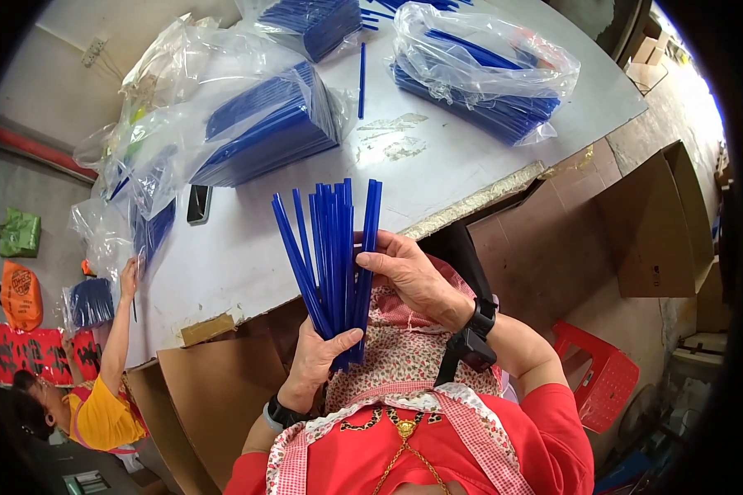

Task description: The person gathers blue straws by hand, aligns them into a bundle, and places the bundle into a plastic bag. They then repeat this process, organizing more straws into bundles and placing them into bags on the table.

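My left hand [315, 363] grips the lower end of a fanned bundle of thin blue sticks [330, 247], held upright over the near edge of the grey table [248, 264]. My right hand [409, 276] rests on the right side of the bundle, fingers curled around some sticks at mid-height. Both wrists wear dark bands. I wear a red top and a patterned apron.
Clear plastic bags of blue sticks lie on the table at left [256, 132], far right [487, 74] and at the top [309, 25]. A loose blue stick [362, 78] and a dark phone [199, 204] lie there. Another person [99, 396] reaches up at lower left. Cardboard [652, 223] and a red stool [598, 375] stand right.
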### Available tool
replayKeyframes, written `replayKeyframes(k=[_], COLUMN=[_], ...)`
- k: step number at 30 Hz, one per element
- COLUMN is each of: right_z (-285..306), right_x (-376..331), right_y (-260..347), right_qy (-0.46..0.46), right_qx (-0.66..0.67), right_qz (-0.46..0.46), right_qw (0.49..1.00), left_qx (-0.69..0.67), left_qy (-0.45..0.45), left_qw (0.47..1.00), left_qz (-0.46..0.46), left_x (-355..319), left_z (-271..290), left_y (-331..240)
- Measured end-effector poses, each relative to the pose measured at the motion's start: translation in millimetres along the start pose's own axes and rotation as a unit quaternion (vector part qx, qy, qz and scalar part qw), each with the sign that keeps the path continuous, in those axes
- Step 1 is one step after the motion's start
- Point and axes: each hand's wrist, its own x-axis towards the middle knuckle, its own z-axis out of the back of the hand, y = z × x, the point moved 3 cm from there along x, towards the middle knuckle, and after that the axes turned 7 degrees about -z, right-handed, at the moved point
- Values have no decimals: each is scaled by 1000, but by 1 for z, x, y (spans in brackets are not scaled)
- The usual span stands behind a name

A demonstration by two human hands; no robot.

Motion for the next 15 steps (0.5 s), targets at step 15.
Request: replayKeyframes(k=[15], right_z=[-11], right_x=[0], right_y=[-9], right_qy=[32], right_qx=[13], right_qz=[3], right_qw=[999], left_qx=[-93], left_qy=[3], left_qw=[995], left_qz=[32], left_x=[-10], left_z=[14], left_y=[3])
